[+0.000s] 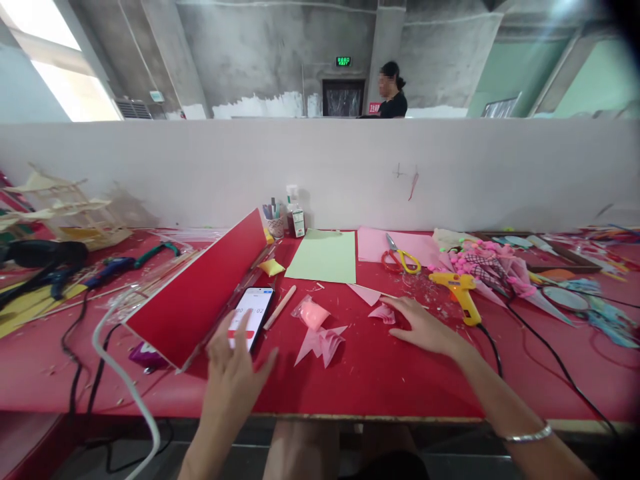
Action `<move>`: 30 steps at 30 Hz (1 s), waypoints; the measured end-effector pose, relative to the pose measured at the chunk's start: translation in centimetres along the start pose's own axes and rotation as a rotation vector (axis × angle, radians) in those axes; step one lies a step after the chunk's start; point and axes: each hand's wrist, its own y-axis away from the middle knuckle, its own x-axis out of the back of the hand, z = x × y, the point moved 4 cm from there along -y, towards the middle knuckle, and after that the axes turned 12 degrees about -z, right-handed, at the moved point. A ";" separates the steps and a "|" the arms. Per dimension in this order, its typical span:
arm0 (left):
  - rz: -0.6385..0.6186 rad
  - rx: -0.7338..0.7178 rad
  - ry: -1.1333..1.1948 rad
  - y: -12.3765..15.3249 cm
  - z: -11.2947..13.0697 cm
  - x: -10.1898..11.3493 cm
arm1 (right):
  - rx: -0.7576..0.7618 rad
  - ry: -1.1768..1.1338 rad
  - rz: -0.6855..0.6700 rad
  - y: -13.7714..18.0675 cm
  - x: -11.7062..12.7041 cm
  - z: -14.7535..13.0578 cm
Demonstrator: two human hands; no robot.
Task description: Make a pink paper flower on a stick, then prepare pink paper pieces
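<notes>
My left hand [236, 360] hovers over or touches the lower part of a smartphone [255, 308], fingers spread; the phone shows a timer-like screen with a red button. On the right, my right hand [417, 323] is stretched out low over the red table, its fingertips close to a small folded pink paper piece [383, 314]. Between the hands lie a folded pink paper shape [323, 343] and a plastic-wrapped pink lump [312, 313]. A thin wooden stick [281, 307] rests beside the phone. Neither hand holds anything that I can see.
A yellow glue gun [457, 290] with a black cord lies right of my right hand. Scissors [397, 257] rest on pink sheets [370, 245], beside a pale green sheet [323, 257]. A red board [200, 293] leans at left. Beyond the white partition [225, 167] is a person [393, 93].
</notes>
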 end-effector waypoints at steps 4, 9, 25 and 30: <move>-0.368 -0.406 -0.014 -4.0 5.7 -0.9 | 0.085 -0.045 -0.215 -2.4 0.9 -1.5; -0.503 -0.526 -0.042 -8.3 9.1 -3.8 | 0.159 -0.139 -0.159 -4.4 2.0 -1.5; -0.499 -0.588 0.340 -10.5 10.6 -5.6 | 0.240 -0.229 -0.125 -4.3 -0.1 -0.9; -0.562 -0.589 0.300 -10.3 10.1 -5.6 | 0.228 -0.312 -0.074 -4.2 0.1 -1.2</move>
